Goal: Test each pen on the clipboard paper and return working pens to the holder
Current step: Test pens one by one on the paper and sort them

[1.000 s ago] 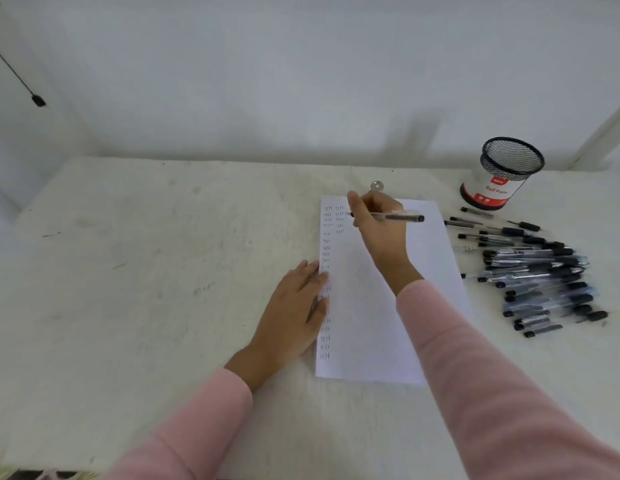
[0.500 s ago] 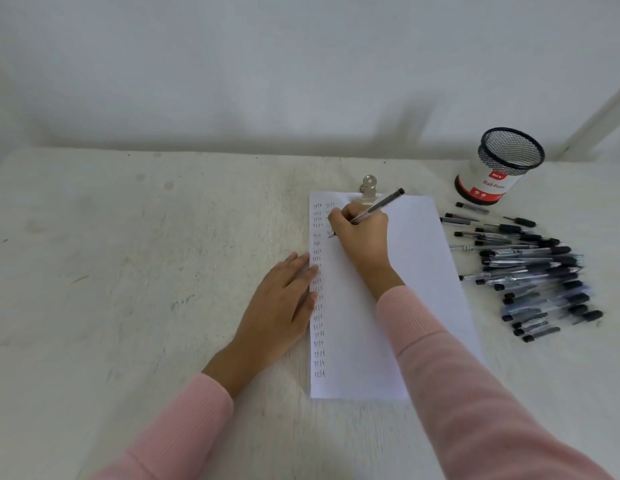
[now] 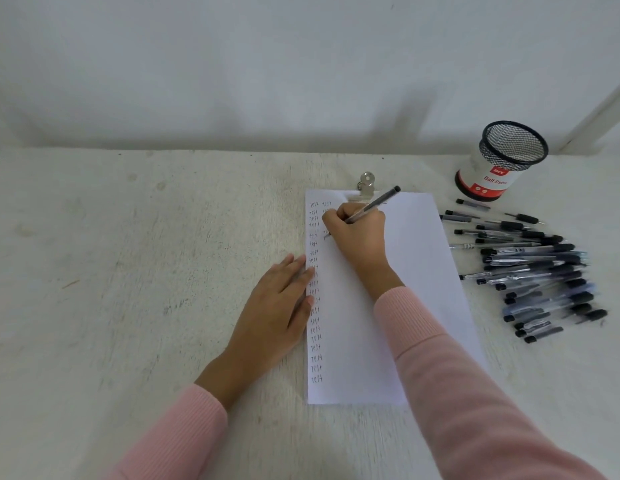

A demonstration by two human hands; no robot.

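Changed: a second ago my right hand [image 3: 358,233] had the pen [image 3: 374,204] lying sideways near the top of the sheet. Now it's tilted, with the back end pointing to the upper right and the tip down on the paper [image 3: 415,271].
Right hand: my fingers are curled round the pen in a normal writing grip. The hand sits on the sheet in the upper middle of the frame, at the second column of "test" scribbles.
Left hand [image 3: 277,306]: flat with the fingers straight and close together, not gripping anything. The palm is on the table [image 3: 128,271] and the fingertips overlap the paper's left edge.
Paper: a white sheet held by a metal clip [image 3: 366,183] at the top. The first column of "test" runs all the way down the left side, and the second column is just a few words near the top.
Holder [image 3: 502,161]: a black mesh cup with a white and red label. It stands upright in the upper right, well away from my hands.
Other pens [image 3: 537,268]: a loose heap lying on the table just right of the paper, below the holder.
Sleeves [image 3: 457,393]: pink, on both arms.
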